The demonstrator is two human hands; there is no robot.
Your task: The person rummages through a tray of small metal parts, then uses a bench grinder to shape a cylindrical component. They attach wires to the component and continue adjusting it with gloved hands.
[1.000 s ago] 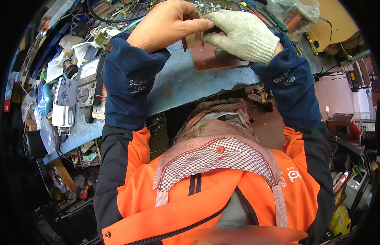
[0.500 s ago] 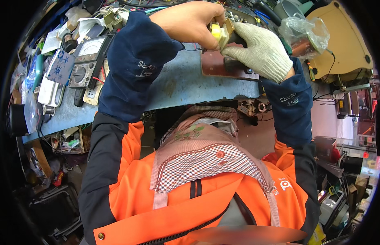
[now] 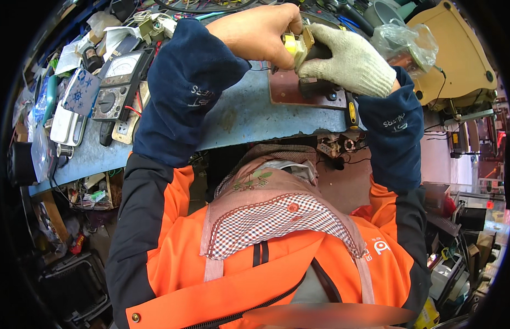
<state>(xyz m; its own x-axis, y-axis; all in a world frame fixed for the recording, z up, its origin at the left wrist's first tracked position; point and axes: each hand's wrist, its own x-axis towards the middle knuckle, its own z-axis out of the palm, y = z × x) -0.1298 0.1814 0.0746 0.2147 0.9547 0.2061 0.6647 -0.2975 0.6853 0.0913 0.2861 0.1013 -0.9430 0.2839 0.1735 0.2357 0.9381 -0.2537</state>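
Observation:
At the far side of the blue bench, my bare left hand (image 3: 260,33) is closed on a small coil bobbin (image 3: 295,46) wrapped in yellow tape, with pale flanges. From the right, my right hand (image 3: 351,63), in a white knit glove, meets it. Its fingers are also closed round the bobbin's brown end plate. A dark part (image 3: 320,51) shows between the gloved thumb and fingers; I cannot make out its kind. Below the hands lies a reddish-brown board (image 3: 290,90) with a black fixture (image 3: 318,88) on it.
An analog multimeter (image 3: 112,98) stands left, beside a blue-patterned box (image 3: 81,92). A yellow-and-black tool handle (image 3: 352,114) lies near the right sleeve. Behind it are a clear plastic bag (image 3: 406,46) and a tan panel (image 3: 458,52). Cables and small parts crowd the far edge.
The right forearm has shifted slightly outward and up, uncovering the yellow-and-black tool handle. Both hands keep hold of the coil bobbin, which has barely moved.

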